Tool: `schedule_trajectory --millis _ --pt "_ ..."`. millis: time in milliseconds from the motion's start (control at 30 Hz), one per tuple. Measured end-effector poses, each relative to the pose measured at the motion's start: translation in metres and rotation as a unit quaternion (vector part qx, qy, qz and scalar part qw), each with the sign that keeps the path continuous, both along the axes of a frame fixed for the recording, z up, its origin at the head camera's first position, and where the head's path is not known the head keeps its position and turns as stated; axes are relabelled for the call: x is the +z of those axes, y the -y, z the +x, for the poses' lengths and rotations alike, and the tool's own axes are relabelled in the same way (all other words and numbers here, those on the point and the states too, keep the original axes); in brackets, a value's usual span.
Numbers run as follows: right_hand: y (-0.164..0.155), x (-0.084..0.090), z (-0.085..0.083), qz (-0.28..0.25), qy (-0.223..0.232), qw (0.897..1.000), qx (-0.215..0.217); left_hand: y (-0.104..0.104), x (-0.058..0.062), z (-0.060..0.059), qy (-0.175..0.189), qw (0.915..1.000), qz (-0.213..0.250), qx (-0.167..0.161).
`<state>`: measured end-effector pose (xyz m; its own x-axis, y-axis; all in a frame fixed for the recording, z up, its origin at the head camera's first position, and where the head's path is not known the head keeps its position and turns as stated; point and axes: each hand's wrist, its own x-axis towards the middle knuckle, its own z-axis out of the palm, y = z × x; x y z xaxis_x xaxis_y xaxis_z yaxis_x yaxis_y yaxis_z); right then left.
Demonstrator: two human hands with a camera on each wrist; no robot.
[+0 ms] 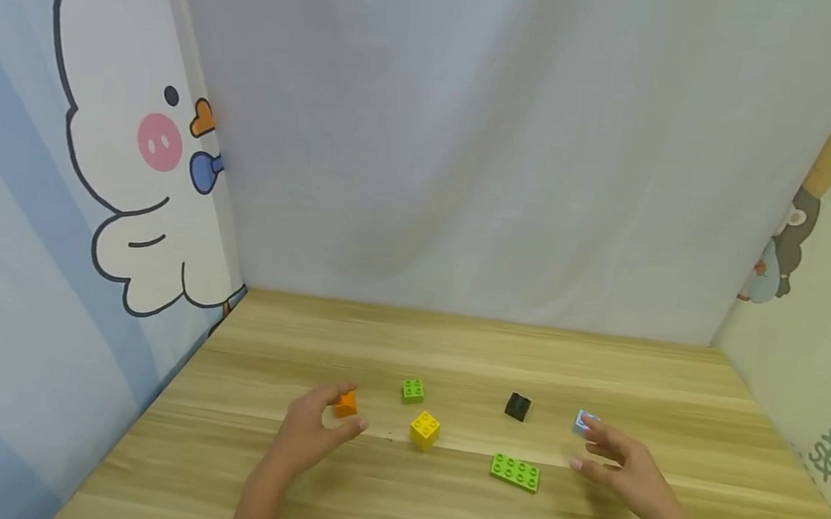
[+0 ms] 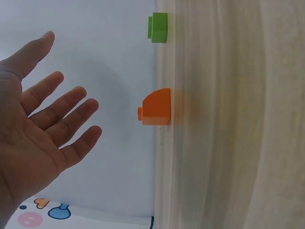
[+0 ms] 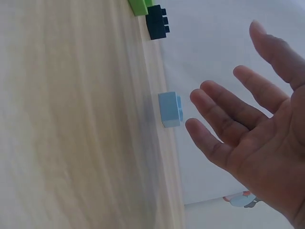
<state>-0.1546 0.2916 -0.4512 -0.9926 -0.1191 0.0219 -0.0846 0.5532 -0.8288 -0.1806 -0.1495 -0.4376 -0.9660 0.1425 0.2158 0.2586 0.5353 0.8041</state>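
Note:
My left hand (image 1: 311, 431) hovers by an orange building brick (image 1: 347, 404), thumb and fingers spread apart. In the left wrist view that orange brick (image 2: 157, 109) has a curved side and stands on the table, apart from the fingers. On the right, my right hand (image 1: 625, 471) is held near a light blue brick (image 1: 584, 422), which its fingers partly cover in the head view. The right wrist view has the blue brick (image 3: 170, 109) standing free of the fingertips. Nothing is held in either hand.
Between the hands lie a small green brick (image 1: 413, 391), a yellow brick (image 1: 424, 431), a black brick (image 1: 518, 406) and a long green brick (image 1: 515, 472). The wooden table (image 1: 384, 506) meets a pale curtain (image 1: 481, 151) at the back. Printed sheets flank both sides.

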Motion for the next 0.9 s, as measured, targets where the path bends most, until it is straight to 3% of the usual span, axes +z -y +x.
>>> schedule_trajectory --millis 600,900 --pt "0.025 -0.009 -0.01 -0.052 0.054 0.996 0.056 -0.022 -0.01 -0.016 0.048 0.9953 0.017 -0.082" --pt "0.033 -0.013 -0.016 -0.064 0.042 0.991 0.11 -0.031 -0.017 -0.019 0.071 0.99 0.05 -0.111"
